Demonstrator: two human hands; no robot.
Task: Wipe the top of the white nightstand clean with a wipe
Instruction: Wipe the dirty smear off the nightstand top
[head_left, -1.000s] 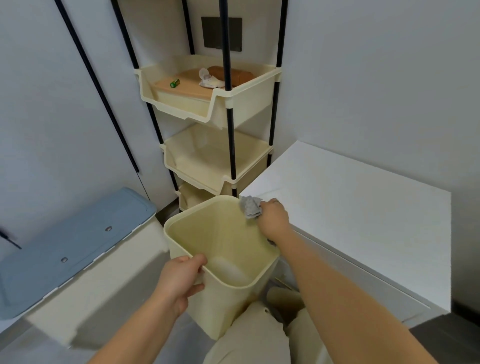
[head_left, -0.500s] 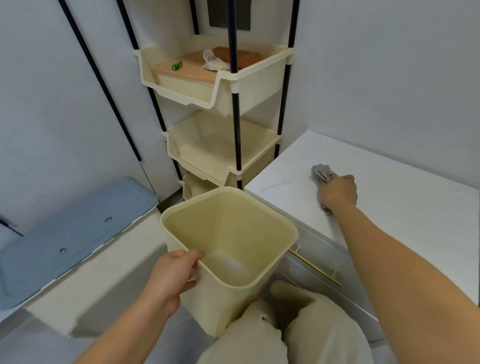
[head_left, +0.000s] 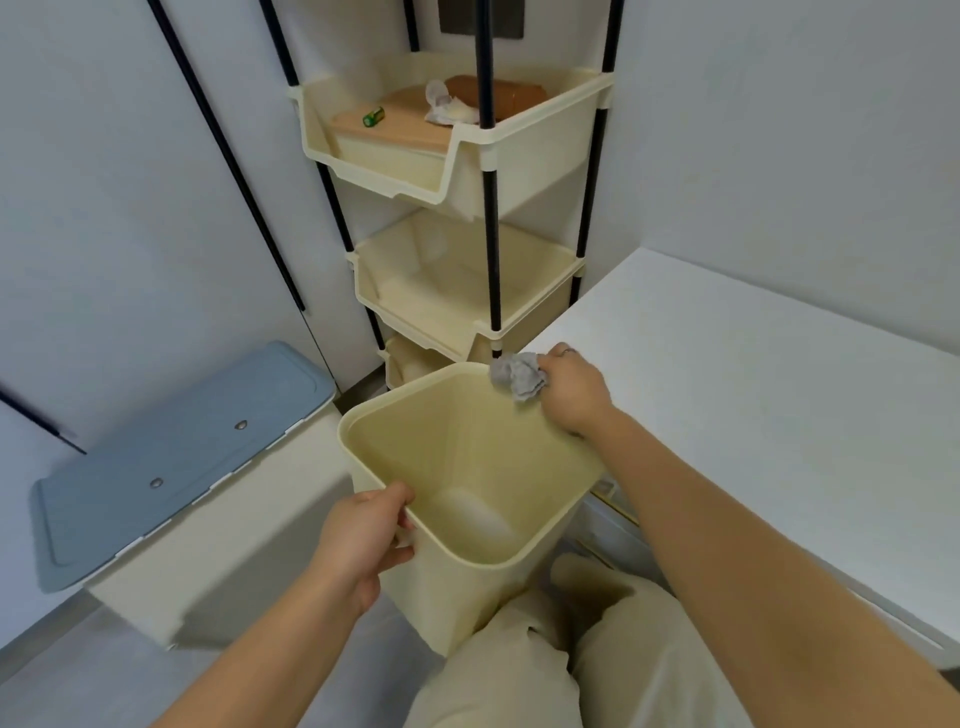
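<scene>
Home interior, bedroom-type corner. Landmark: cream plastic storage rack, 3 stacked trays on black poles, set into the corner of plain pale walls. Just right of the rack: white nightstand, smooth flat top. Left of the rack, on the grey floor: cream storage box with a blue lid. In front of the rack: small cream waste bin. Rack's top tray holds household clutter: crumpled tissue, small green item, brown object. Dark wall plate behind the rack.
</scene>
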